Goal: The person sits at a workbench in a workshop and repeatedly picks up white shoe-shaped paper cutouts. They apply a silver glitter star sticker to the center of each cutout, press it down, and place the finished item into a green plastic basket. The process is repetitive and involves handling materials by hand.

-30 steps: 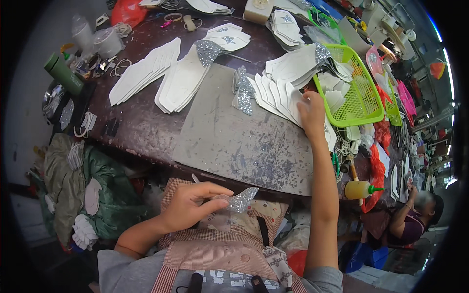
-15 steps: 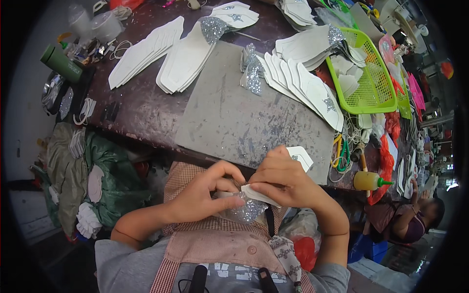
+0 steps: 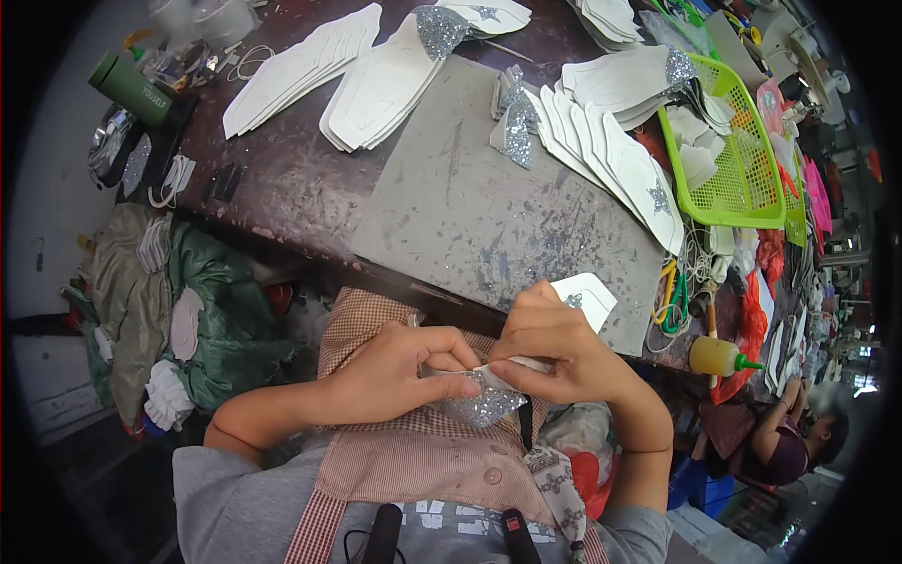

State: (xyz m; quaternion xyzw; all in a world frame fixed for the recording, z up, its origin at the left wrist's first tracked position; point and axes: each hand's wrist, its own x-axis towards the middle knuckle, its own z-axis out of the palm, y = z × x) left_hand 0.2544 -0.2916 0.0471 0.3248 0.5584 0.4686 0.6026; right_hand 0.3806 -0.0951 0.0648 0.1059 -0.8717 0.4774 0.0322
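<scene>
In front of my apron, just off the table's near edge, both hands meet over a silver glitter piece (image 3: 484, 409). My left hand (image 3: 404, 371) pinches its upper edge between thumb and fingers. My right hand (image 3: 550, 343), thumb pressed against curled fingers, grips a white shoe-upper piece (image 3: 594, 289) whose far end, with part of a glitter star, sticks out behind the knuckles. The edges of the two pieces come together between my fingertips. My fingers hide exactly how they overlap.
A grey work board (image 3: 442, 188) lies on the dark table, bordered by stacks of white shoe pieces (image 3: 385, 80) and loose glitter pieces (image 3: 517, 127). To the right are a green basket (image 3: 733, 211), scissors (image 3: 672, 305) and a yellow glue bottle (image 3: 714, 357). Another person (image 3: 789, 442) sits farther right.
My left hand has moved right, bringing its fingertips closer to my right hand at the joined edges. The whole view has shifted slightly, with table objects appearing farther right.
</scene>
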